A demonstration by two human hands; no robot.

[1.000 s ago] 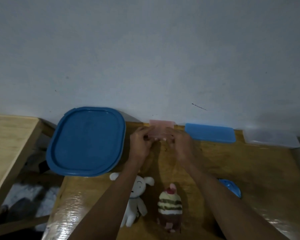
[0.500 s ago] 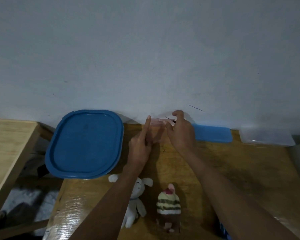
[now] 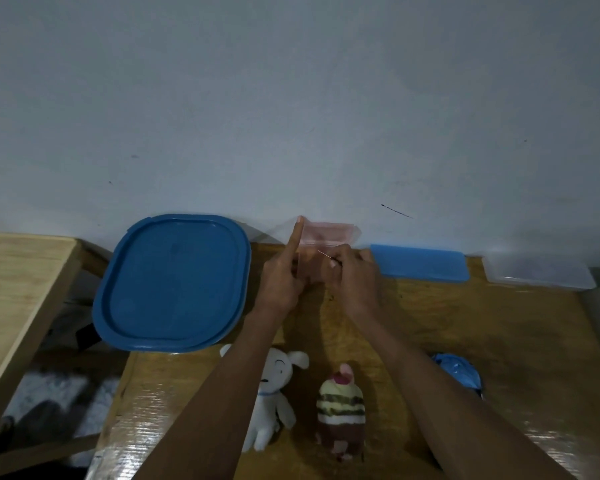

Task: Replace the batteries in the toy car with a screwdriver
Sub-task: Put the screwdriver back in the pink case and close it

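Pink translucent case sits at the far table edge against the wall, lid apparently tipped up. Right hand is curled, pinching a thin metal shaft that's probably the screwdriver, tip pointing up-left toward the case; too dim and small to be sure. Left hand steadies the case's left side, index finger straight up along its corner, other fingers curled in, though I can't tell what they hold. No toy car identifiable yet; the blue object near the right forearm might be it. For this step: keep the left hand bracing the case so it doesn't skid along the wall, lift the tool straight out, then regrip on the handle, not the shaft. Around it: large blue lid to the left, blue flat box and clear box to the right, white plush and cupcake plush nearer, all on the wooden table.
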